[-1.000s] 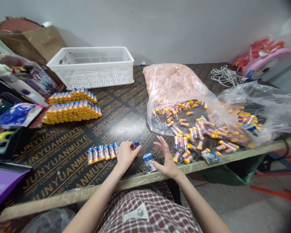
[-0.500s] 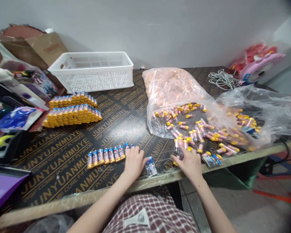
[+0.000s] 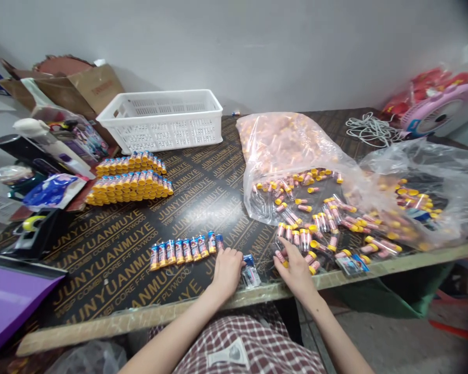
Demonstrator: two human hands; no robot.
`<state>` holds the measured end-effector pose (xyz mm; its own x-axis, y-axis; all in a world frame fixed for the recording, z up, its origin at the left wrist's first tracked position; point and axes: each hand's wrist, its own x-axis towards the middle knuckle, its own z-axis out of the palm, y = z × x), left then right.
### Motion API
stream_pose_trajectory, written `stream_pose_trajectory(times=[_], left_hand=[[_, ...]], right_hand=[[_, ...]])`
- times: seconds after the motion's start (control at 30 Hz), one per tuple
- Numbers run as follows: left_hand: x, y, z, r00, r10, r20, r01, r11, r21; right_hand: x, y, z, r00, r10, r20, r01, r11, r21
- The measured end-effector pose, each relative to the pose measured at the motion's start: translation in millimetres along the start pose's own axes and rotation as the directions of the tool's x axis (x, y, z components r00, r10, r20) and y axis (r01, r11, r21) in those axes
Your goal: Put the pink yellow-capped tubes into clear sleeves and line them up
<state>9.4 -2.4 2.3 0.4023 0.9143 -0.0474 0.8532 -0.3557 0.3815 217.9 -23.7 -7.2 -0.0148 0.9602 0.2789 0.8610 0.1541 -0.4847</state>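
Observation:
My left hand (image 3: 229, 268) rests at the right end of a row of blue-and-yellow labelled tubes (image 3: 182, 251), its fingers bent against the last tube; what its fingertips hold is partly hidden. Beside it lies a small stack of printed labels (image 3: 250, 272). My right hand (image 3: 296, 266) has thumb and fingers around a clear tube with pink contents and a yellow cap (image 3: 280, 256). More such unlabelled tubes (image 3: 304, 238) lie loose in front of a large clear bag (image 3: 292, 140) full of them.
Stacked labelled tubes (image 3: 130, 186) sit at the left, in front of a white plastic basket (image 3: 171, 127). Bottles and a purple bin (image 3: 19, 301) stand far left. At the right are a second plastic bag (image 3: 444, 171), a white cord (image 3: 372, 129) and a pink fan (image 3: 437, 111).
The camera view has shifted, so the scene sits further right. My right hand has drawn slightly away from the upright tubes and now has a tube between its fingers.

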Motion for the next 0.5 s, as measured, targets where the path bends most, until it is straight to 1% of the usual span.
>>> stream_pose_trajectory(times=[0.07,0.2,0.27,0.3,0.33,0.37,0.4,0.47,0.5], left_hand=[[-1,0,1.1,1.0,0.004,-0.019,-0.004,1.0,-0.007],[-4,0,-0.8,0.998,0.014,-0.056,-0.016,0.999,-0.04],[-5,0,-4.1,0.995,0.007,-0.095,-0.02,0.991,-0.133],[-5,0,-6.3,0.993,-0.017,-0.116,-0.009,0.975,-0.222],[-4,-1,-8.8,0.99,-0.061,-0.129,0.013,0.94,-0.342],[-2,-2,-11.5,0.984,-0.124,-0.128,0.047,0.875,-0.482],[0,-4,-14.2,0.975,-0.194,-0.105,0.087,0.775,-0.626],[5,-9,-19.6,0.946,-0.323,-0.014,0.159,0.503,-0.85],[7,-12,-22.2,0.929,-0.367,0.042,0.183,0.358,-0.916]], right_hand=[[2,-8,1,1.0,-0.001,-0.027,0.003,0.995,0.103],[3,-24,-1,0.999,0.002,-0.043,0.007,0.979,0.204],[4,-30,-4,0.998,0.008,-0.067,0.009,0.967,0.254],[4,-33,-5,0.996,0.013,-0.086,0.012,0.96,0.279],[4,-36,-7,0.994,0.016,-0.109,0.018,0.953,0.304],[4,-39,-9,0.991,0.017,-0.133,0.027,0.945,0.327],[3,-41,-11,0.988,0.02,-0.151,0.035,0.936,0.351],[2,-46,-15,0.986,0.032,-0.163,0.038,0.91,0.413],[1,-49,-16,0.987,0.042,-0.157,0.034,0.893,0.449]])
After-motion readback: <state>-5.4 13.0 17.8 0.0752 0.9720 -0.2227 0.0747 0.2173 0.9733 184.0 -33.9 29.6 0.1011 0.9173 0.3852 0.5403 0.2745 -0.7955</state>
